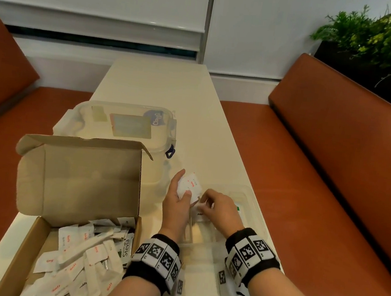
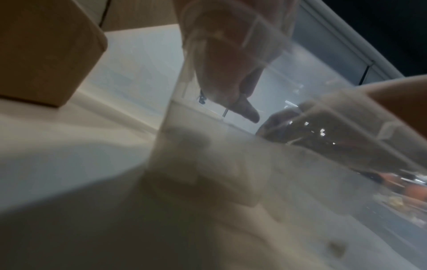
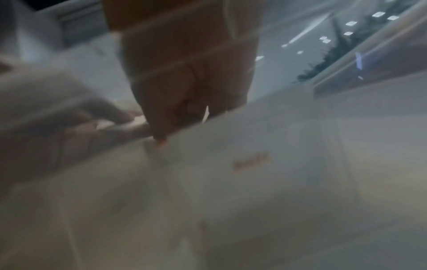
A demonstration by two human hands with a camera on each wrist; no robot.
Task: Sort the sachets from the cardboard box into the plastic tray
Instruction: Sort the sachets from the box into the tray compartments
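The left hand (image 1: 177, 199) grips a small stack of white salt sachets (image 1: 189, 186) over the near-left edge of the clear plastic tray (image 1: 255, 202); the right hand (image 1: 220, 206), fingers curled, pinches one sachet (image 1: 200, 205) beside that stack; the open cardboard box (image 1: 38, 233) on the worktop (image 1: 158, 82) holds many more.

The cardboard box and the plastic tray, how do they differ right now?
The cardboard box is brown and opaque, its lid flap standing open; the plastic tray is clear with no lid. The box sits on the person's left, heaped with sachets; the tray sits to its right holding only a few. Both rest on the table.
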